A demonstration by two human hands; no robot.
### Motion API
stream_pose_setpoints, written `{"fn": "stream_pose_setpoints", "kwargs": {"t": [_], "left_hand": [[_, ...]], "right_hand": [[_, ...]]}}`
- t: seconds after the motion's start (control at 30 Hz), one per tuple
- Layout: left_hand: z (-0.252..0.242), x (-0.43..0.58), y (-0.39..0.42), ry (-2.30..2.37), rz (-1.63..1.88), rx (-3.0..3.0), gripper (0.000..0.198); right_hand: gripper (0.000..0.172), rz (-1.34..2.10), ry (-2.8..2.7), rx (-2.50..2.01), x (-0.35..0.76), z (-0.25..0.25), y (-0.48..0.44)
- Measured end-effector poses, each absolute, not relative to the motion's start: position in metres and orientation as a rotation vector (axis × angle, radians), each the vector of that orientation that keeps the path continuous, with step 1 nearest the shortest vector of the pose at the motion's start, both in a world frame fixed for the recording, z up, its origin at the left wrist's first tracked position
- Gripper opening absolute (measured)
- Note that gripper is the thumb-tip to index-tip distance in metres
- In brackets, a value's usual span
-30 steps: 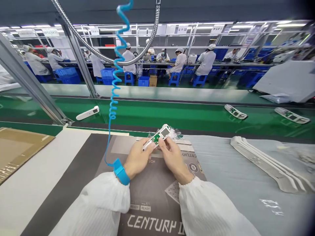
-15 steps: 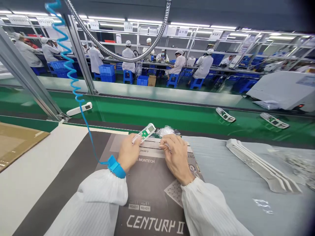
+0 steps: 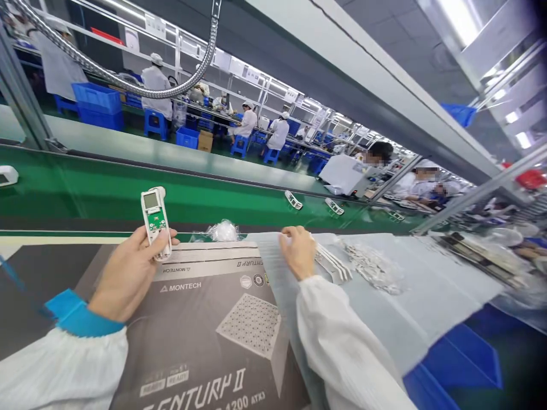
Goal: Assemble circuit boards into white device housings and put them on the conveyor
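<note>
Left hand is clamped on a white plastic handset: fingers behind it, thumb across its lower end, unit upright and lifted clear of the bench. Handset sits at 9 o'clock from frame centre, above the back edge of a printed MONTECH carton. Open side faces the camera, small grey display at the top, green circuit board below it. Blue wrist strap on the left cuff.

Right hand is at 5 o'clock, close to centre, fingers curled together and down on the edge of a translucent plastic sheet. Cannot tell if they pinch the sheet or only rest on it. Stacked white plastic strips lie just beside that hand, at its 3 o'clock. A loose heap of small whitish pieces sits further along the sheet, at 4 o'clock.

Clear plastic bag lies at the carton's back edge, between the hands. Behind it runs a green conveyor belt carrying two small white units. Blue crates at 4 o'clock. Co-workers in white gowns at a far line, 10 o'clock.
</note>
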State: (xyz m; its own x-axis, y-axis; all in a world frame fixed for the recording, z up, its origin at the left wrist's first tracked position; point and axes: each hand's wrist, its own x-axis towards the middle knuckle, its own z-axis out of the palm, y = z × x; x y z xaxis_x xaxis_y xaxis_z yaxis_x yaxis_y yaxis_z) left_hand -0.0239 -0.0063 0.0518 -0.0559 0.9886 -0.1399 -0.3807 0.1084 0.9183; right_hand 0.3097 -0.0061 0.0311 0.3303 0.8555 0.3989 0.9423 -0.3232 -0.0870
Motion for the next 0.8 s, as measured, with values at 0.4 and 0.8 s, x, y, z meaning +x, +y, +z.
{"fn": "stream_pose_setpoints", "kwargs": {"t": [0.4,0.8], "left_hand": [[0.051,-0.016,-0.009,0.948,1.266,0.755,0.032],[0.034,-0.013,-0.007,1.289,1.108,1.088,0.027]], "right_hand": [[0.030,-0.095,-1.591,-2.375,0.376,0.051,-0.069],[0.055,1.661,-1.401,-1.062,0.169,0.052,-0.014]]}}
